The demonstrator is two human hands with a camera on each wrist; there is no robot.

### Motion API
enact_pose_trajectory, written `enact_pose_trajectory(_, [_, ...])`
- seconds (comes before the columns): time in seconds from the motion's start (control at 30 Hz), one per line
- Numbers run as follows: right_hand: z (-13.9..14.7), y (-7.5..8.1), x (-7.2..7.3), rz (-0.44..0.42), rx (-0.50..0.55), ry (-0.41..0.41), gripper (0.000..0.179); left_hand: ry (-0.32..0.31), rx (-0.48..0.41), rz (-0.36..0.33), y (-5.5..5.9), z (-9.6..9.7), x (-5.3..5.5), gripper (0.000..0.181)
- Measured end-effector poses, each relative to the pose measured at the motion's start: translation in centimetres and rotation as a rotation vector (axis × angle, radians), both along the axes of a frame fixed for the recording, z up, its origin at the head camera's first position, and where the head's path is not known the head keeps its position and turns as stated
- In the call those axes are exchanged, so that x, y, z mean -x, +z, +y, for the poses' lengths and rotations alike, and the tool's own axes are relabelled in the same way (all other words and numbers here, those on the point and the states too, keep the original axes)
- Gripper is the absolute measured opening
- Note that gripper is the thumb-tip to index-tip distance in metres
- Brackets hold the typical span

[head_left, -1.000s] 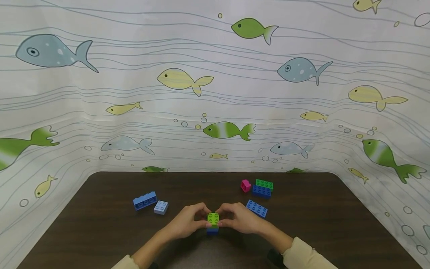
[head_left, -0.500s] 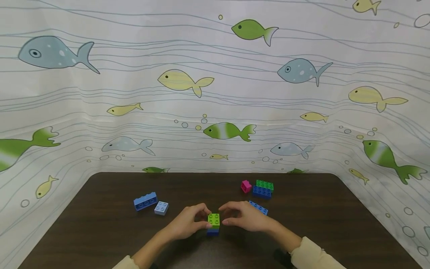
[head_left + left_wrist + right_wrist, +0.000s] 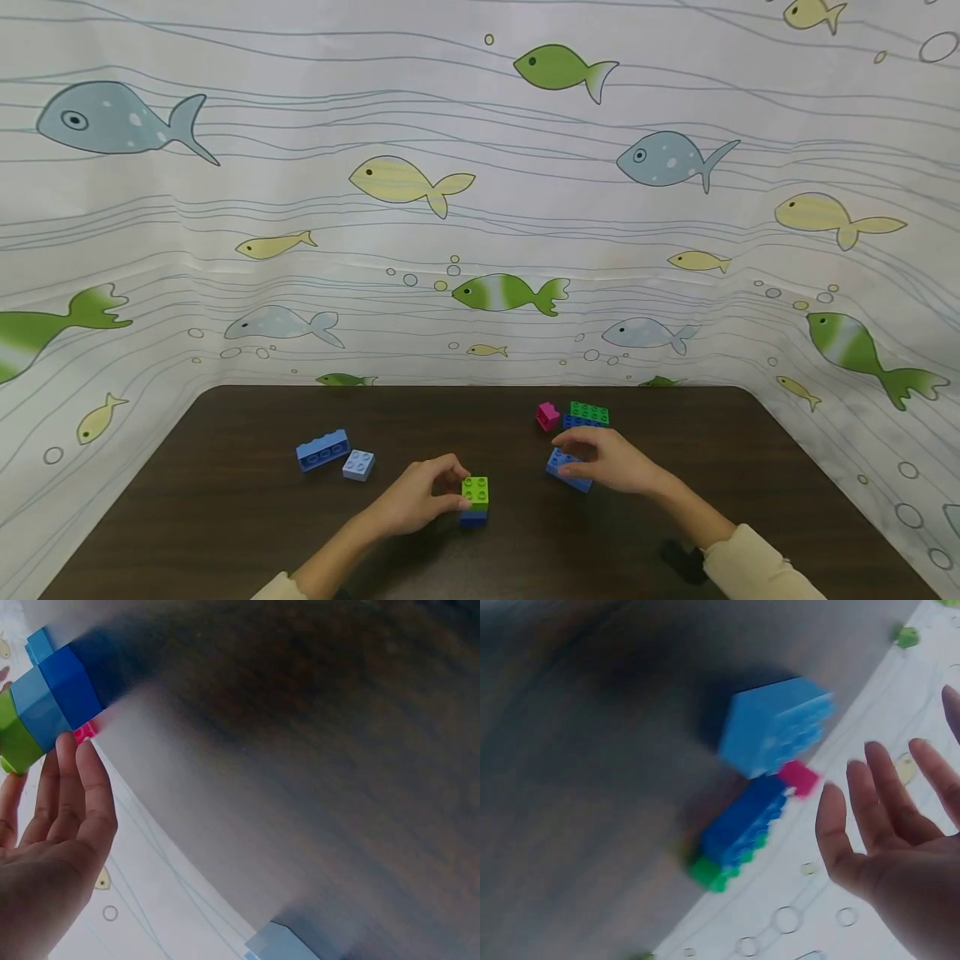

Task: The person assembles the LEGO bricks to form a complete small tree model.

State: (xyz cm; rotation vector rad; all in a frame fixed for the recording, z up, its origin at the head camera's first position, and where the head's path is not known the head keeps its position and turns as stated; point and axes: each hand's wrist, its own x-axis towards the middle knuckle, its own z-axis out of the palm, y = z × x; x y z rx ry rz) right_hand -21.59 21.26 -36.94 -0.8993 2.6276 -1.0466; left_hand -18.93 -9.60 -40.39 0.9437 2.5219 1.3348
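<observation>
A small stack of toy building bricks stands before me: a lime green brick (image 3: 475,492) on top, a light blue brick (image 3: 39,709) under it and a dark blue brick (image 3: 71,686) at the bottom. My left hand (image 3: 416,500) pinches the stack's upper part from the left, thumb at the near side and index finger at the far side. Over a blue eight-stud brick (image 3: 570,469) on the right hovers my right hand (image 3: 615,462), fingers loosely spread and holding nothing. In the right wrist view a gap shows between those fingers and the blue brick (image 3: 769,724).
Behind the right hand lie a pink brick (image 3: 548,417), a green brick (image 3: 589,412) and a partly covered dark blue brick (image 3: 742,821). To the left are a long blue brick (image 3: 323,451) on its side and a pale blue four-stud brick (image 3: 358,465). Fish-patterned cloth surrounds the dark table (image 3: 420,408).
My right hand has let go of the stack and moved right, to above the blue eight-stud brick. The left hand has stayed at the stack.
</observation>
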Motion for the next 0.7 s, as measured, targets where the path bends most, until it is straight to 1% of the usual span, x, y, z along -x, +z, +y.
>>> enact_pose_trajectory(0.07, [0.6,-0.5,0.1,0.005,-0.016,-0.029,0.039,0.0,-0.001,-0.007,0.0,0.0,0.0,0.023])
enact_pose_trajectory(0.27, [1.6,-2.3,0.3,0.07,-0.085,-0.119,0.037,-0.003,-0.006,-0.004,0.1,-0.1,-0.1,0.023])
enact_pose_trajectory(0.4, [1.7,-3.4,0.5,0.068,-0.101,-0.178,0.036,-0.004,-0.008,0.0,0.0,-0.1,-0.1,0.023])
enact_pose_trajectory(0.5, [1.6,-3.9,0.6,0.071,-0.113,-0.19,0.037,-0.002,-0.004,0.003,0.0,-0.1,-0.1,0.023])
enact_pose_trajectory(0.7, [1.3,-4.3,0.5,0.089,-0.119,-0.205,0.038,-0.007,-0.004,0.006,-0.2,-0.1,-0.1,0.024])
